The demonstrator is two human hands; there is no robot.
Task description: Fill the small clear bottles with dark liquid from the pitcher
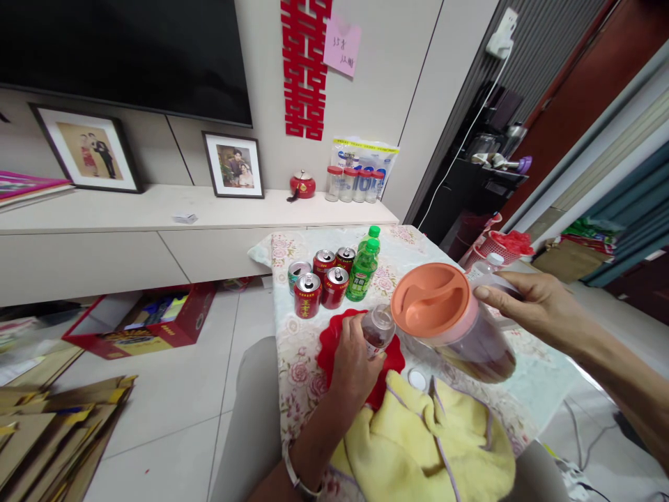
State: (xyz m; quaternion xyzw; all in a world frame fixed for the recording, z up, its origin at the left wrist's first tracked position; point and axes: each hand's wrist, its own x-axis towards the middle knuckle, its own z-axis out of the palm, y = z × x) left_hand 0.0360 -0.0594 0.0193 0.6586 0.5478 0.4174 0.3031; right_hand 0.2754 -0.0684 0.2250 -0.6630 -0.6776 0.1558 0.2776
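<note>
My left hand [354,359] is wrapped round a small clear plastic bottle [378,329] with dark liquid in its lower part; its mouth is uncapped. The bottle stands over a red mat [330,343] on the flowered tablecloth [297,390]. My right hand [538,307] grips the handle of a clear pitcher [460,335] with an orange lid [429,298]. The pitcher is tilted toward the bottle, brown liquid pooled in its lower end, its spout close to the bottle's mouth. A white cap [417,378] lies beside the mat. A yellow towel [423,446] lies in front.
Several red cans [324,282] and two green bottles [362,270] stand at the table's far end. A low white cabinet [157,216] with framed photos [233,165], a red pot [302,185] and jars [353,184] runs along the wall. Cardboard [47,425] and a red box [149,324] lie on the floor at left.
</note>
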